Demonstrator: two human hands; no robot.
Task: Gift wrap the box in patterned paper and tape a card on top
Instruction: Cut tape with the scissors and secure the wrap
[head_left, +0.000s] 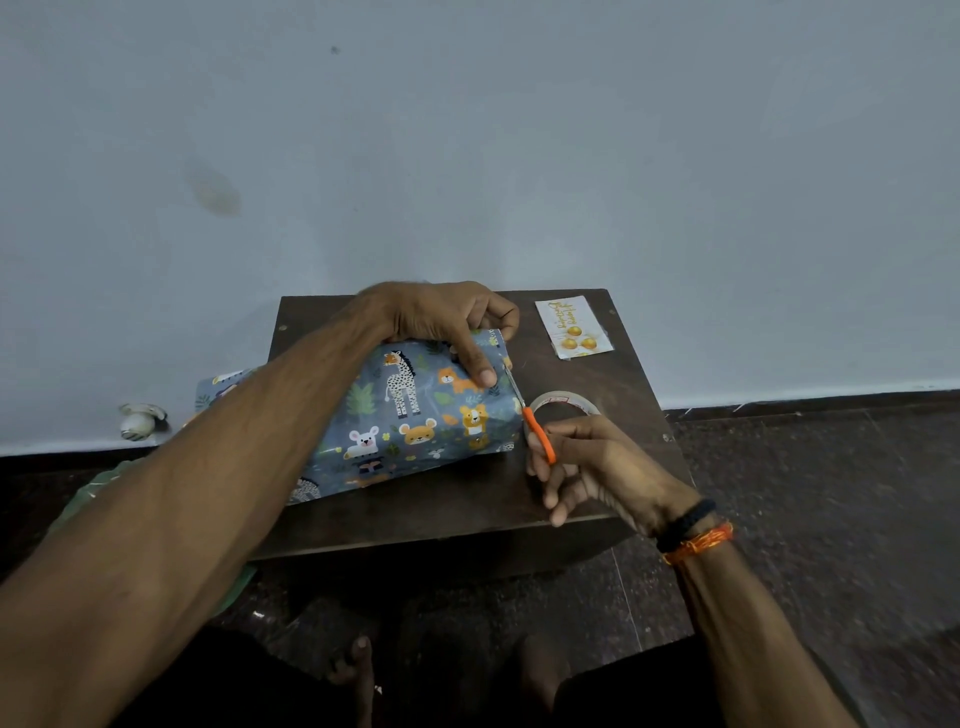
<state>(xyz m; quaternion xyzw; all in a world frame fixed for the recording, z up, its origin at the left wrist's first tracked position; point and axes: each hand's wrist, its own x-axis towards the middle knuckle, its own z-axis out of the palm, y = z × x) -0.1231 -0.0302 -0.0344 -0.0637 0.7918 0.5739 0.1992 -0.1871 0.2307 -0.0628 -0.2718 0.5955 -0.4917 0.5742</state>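
A box wrapped in blue animal-patterned paper (415, 410) lies on a small dark wooden table (597, 374). My left hand (447, 322) reaches over the box and holds its far right end, thumb pressed on the top face and fingers curled round the paper edge. My right hand (587, 467) grips orange-handled scissors (537, 434), whose blades point up along the right end of the box. A roll of clear tape (563, 404) lies just behind the right hand. A white card with gold balloons (571, 327) lies flat at the table's far right corner.
Loose patterned paper (223, 387) hangs off the table's left side. A small round white object (137, 421) sits on the floor by the wall. The pale wall rises right behind the table. My feet (358, 670) are on the dark floor below.
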